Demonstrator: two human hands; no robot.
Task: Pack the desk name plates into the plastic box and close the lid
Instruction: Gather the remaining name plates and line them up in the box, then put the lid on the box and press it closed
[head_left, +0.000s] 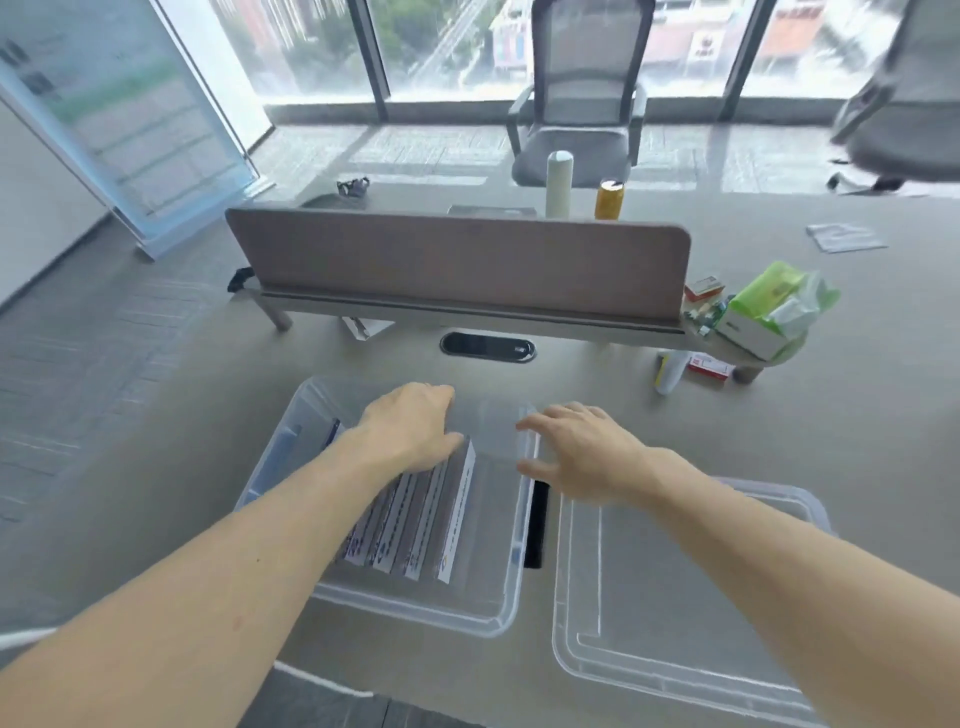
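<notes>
Head view: the desk name plates (431, 519) stand on edge in a tight row inside the clear plastic box (410, 610), filling its left and middle part and leaning slightly, their white printed strips running towards me. My left hand (410, 426) lies palm-down on their far ends, the fingers bent down behind them out of sight and the thumb laid against the rightmost plate; I cannot tell whether the fingers clasp the plates or only press on them. My right hand (587, 452) hovers above the box's right rim, holding nothing, fingers loosely spread and thumb apart, close to the bare right part of the box.

A black clip (536, 525) sits on the outside of the box's right wall. Just beside it, to the right, the clear lid (675, 613) lies flat on the desk (857, 415), off the box.

Beyond the box an oval black cable port (488, 347) is set in the desktop, and behind it a brown divider panel (457, 260) stands across the desk. At the panel's right end sit a green tissue pack (774, 306), a white tube (670, 371) and a small red-and-white carton (710, 366). Past the panel stand a white bottle (559, 184) and a yellow can (609, 200), with a grey office chair (582, 104) by the windows.
</notes>
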